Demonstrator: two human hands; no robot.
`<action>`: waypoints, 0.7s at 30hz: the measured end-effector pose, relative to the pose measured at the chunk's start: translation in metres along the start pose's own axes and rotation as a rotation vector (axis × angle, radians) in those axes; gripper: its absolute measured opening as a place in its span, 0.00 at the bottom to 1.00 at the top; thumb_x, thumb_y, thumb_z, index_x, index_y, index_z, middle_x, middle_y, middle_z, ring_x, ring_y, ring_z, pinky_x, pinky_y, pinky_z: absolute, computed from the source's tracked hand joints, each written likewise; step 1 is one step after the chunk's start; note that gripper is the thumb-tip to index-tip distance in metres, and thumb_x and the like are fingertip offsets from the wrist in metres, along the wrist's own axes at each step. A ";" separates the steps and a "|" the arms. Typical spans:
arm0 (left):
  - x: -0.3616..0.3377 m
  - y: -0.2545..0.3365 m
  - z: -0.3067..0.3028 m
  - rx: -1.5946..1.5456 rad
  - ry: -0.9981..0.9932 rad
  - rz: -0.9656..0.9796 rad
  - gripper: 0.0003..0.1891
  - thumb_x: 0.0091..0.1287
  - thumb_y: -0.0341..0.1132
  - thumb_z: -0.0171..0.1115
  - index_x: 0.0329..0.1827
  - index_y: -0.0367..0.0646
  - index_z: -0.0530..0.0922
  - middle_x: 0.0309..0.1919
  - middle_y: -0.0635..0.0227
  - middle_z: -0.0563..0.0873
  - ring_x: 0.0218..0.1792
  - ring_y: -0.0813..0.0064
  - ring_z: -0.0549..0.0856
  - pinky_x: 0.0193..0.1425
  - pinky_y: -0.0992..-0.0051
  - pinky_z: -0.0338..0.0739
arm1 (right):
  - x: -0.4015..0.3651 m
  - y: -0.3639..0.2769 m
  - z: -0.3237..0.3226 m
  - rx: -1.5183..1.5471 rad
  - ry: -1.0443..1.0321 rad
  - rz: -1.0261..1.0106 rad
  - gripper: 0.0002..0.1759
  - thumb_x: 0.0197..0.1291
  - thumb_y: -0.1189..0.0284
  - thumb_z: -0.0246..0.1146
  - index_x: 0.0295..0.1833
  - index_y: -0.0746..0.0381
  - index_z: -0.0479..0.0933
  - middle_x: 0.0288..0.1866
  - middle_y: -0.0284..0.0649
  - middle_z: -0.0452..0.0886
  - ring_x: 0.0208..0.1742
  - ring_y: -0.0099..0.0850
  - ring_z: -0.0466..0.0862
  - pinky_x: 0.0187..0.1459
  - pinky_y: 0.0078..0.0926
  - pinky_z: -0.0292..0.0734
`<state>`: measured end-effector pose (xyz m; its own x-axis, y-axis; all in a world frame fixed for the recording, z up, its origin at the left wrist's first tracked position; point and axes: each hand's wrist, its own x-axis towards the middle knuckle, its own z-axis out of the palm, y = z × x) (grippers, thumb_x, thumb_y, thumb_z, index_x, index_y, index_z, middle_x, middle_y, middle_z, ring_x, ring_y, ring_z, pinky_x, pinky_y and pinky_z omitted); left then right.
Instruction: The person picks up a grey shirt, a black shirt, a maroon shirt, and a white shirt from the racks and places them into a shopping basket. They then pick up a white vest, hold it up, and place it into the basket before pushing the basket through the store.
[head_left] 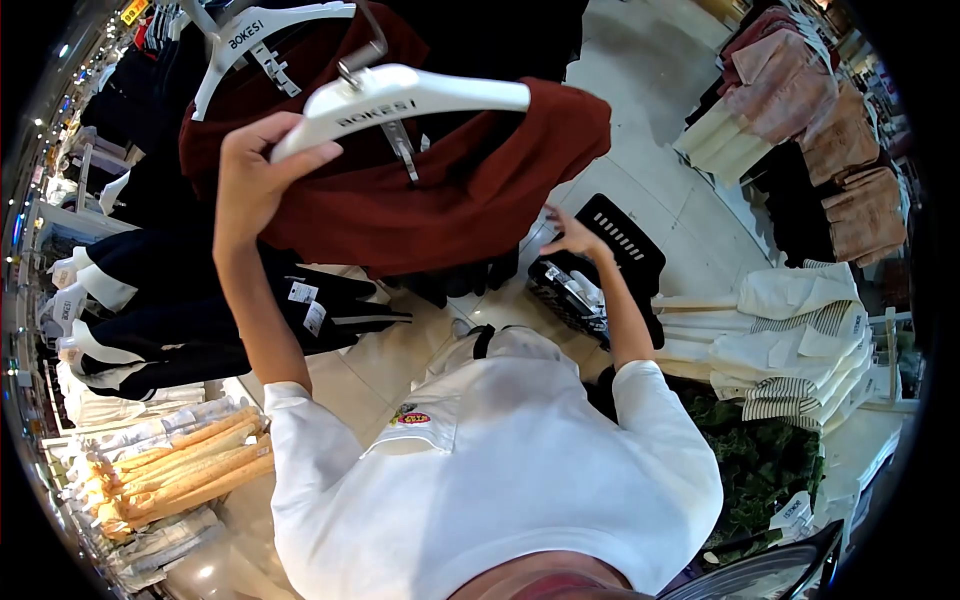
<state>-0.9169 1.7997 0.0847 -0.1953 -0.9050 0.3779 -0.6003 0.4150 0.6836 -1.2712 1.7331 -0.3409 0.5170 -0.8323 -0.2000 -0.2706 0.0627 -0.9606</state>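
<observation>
**Left hand pinching hanger with dark red garment; right hand spread near its edge**

Left hand (252, 180): thumb in front, fingers wrapped behind, pinching one end of a white, curved hanger (450, 93) lettered BOKESI. Its bent metal hook (378, 42) rises up and to the right of those fingers. A narrow clip-like piece (402, 155) hangs below the lettering, right of the thumb.

Dark red, soft fabric garment (420, 225) is on that hanger: starts at the left thumb, drapes below it and runs right, past the hanger's far end. So it spans most of the gap between the two hands.

Right hand (580, 238): fingers spread, pointing at the garment's lower right side. Fingertips look just beside the fabric; can't tell if they touch.

Around the left fingers: second white BOKESI hanger (250, 40) just above, holding more dark red fabric. Black garments with white tags (210, 335) below the hand, orange-yellow garments (190, 465) further down.

Around the right fingers: black slatted panel (630, 230) just to the right, dark boxy item with a patterned side (565, 295) just below. Further right, white and striped garments (800, 335); up and right, well apart, pink garments (785, 85) on a rack. Pale tiled floor (640, 110) shows between.
</observation>
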 end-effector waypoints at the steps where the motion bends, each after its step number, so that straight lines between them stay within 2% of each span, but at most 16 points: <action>1: 0.003 0.008 -0.008 0.010 -0.005 -0.016 0.12 0.53 0.30 0.72 0.37 0.33 0.82 0.27 0.75 0.82 0.29 0.88 0.77 0.36 0.86 0.70 | 0.002 0.010 0.010 -0.058 -0.044 0.054 0.67 0.30 0.60 0.80 0.74 0.62 0.47 0.70 0.53 0.61 0.71 0.44 0.62 0.68 0.40 0.60; 2: 0.006 0.015 -0.015 0.019 -0.011 -0.031 0.12 0.54 0.30 0.72 0.38 0.33 0.82 0.28 0.75 0.83 0.30 0.89 0.77 0.36 0.86 0.70 | 0.005 0.021 0.020 -0.117 -0.087 0.109 0.68 0.30 0.59 0.80 0.74 0.64 0.44 0.71 0.54 0.58 0.71 0.44 0.61 0.68 0.37 0.61; 3: 0.010 0.020 -0.022 0.039 -0.005 -0.008 0.13 0.55 0.31 0.72 0.40 0.33 0.82 0.29 0.75 0.83 0.31 0.88 0.77 0.36 0.87 0.70 | 0.001 0.017 0.029 -0.122 -0.103 0.179 0.69 0.28 0.59 0.81 0.74 0.64 0.45 0.72 0.56 0.55 0.72 0.46 0.58 0.69 0.36 0.57; 4: 0.013 0.024 -0.026 0.057 0.004 0.015 0.14 0.55 0.31 0.71 0.41 0.32 0.82 0.30 0.75 0.83 0.31 0.88 0.77 0.37 0.87 0.70 | 0.008 0.029 0.037 -0.121 -0.098 0.177 0.69 0.28 0.59 0.81 0.74 0.64 0.45 0.72 0.56 0.55 0.72 0.46 0.58 0.69 0.36 0.57; 6: 0.018 0.036 -0.027 -0.029 0.027 0.039 0.16 0.57 0.32 0.70 0.44 0.32 0.81 0.31 0.75 0.83 0.30 0.89 0.76 0.35 0.87 0.69 | 0.026 0.052 0.057 -0.350 0.036 0.170 0.73 0.26 0.60 0.81 0.76 0.61 0.40 0.70 0.58 0.59 0.73 0.44 0.59 0.68 0.32 0.59; 7: 0.022 0.039 -0.030 -0.020 0.017 0.023 0.16 0.57 0.34 0.70 0.45 0.32 0.81 0.31 0.75 0.83 0.29 0.90 0.76 0.33 0.87 0.68 | 0.029 0.053 0.065 -0.468 0.063 0.135 0.61 0.36 0.57 0.77 0.74 0.60 0.50 0.70 0.52 0.61 0.72 0.41 0.60 0.68 0.32 0.58; 9: 0.028 0.042 -0.033 -0.008 0.010 0.008 0.17 0.56 0.35 0.70 0.45 0.33 0.82 0.30 0.76 0.82 0.28 0.91 0.75 0.32 0.88 0.66 | 0.036 0.052 0.079 -0.548 0.073 0.116 0.60 0.37 0.57 0.77 0.74 0.60 0.51 0.71 0.52 0.60 0.72 0.41 0.60 0.68 0.32 0.57; 14: 0.039 0.054 -0.024 0.042 0.045 0.030 0.18 0.56 0.39 0.70 0.44 0.35 0.82 0.25 0.78 0.80 0.25 0.91 0.72 0.29 0.87 0.63 | 0.049 0.040 0.128 -0.446 -0.070 0.117 0.59 0.39 0.56 0.76 0.74 0.60 0.51 0.71 0.51 0.60 0.72 0.42 0.60 0.69 0.31 0.56; 18: 0.048 0.047 -0.019 0.043 0.058 0.070 0.18 0.56 0.40 0.70 0.43 0.35 0.83 0.24 0.78 0.79 0.24 0.91 0.72 0.30 0.87 0.63 | 0.048 0.036 0.184 -0.305 -0.219 0.162 0.57 0.40 0.56 0.75 0.74 0.60 0.52 0.72 0.51 0.59 0.71 0.42 0.60 0.69 0.31 0.55; 21: 0.049 0.042 -0.022 0.066 0.011 0.028 0.18 0.56 0.40 0.70 0.42 0.35 0.83 0.24 0.77 0.80 0.25 0.90 0.73 0.31 0.87 0.64 | 0.045 0.040 0.212 -0.235 -0.284 0.230 0.56 0.42 0.56 0.75 0.73 0.60 0.52 0.72 0.50 0.59 0.71 0.42 0.60 0.69 0.31 0.55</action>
<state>-0.9352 1.7746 0.1459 -0.2043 -0.8920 0.4032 -0.6448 0.4325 0.6302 -1.0867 1.8148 -0.4294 0.6157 -0.6244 -0.4806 -0.5656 0.0745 -0.8213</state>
